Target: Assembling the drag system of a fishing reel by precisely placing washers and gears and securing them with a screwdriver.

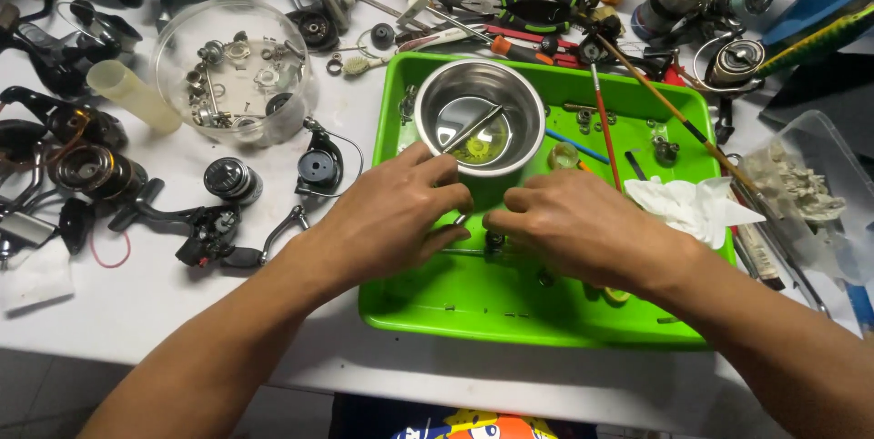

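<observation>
Two bare hands meet over the bright green rectangular plastic tray (428, 307), fingertips nearly touching at its middle. The left hand (396, 216) is curled, thumb and forefinger pinched on a small thin metal part (462, 219) that just shows between the fingers; the right hand (578, 225) is bent the same way, fingertips closing toward that part, but whether it actually grips it I cannot tell, since the knuckles hide the tips.

Judgement on doing this well: keep the work low over the tray floor so a dropped piece lands inside the rim, keep both wrists steady, and move slowly with light pinch force, since the part looks tiny and slippery. The main risk looks to be the piece flicking off toward the cluttered white tabletop (137, 302).

The part: slim, silvery, mostly hidden, hovering just above the tray middle, just in front of the round stainless steel bowl (480, 93). That bowl holds a little yellowish liquid and a thin metal rod (473, 127) leaning on its rim. A small dark round piece (494, 240) lies on the tray under the hands.

Nearby: crumpled white tissue (687, 207) on the tray's right side, a clear round plastic tub of small metal parts (232, 70) to the left, black fishing reel bodies (214, 225) spread over the table.
</observation>
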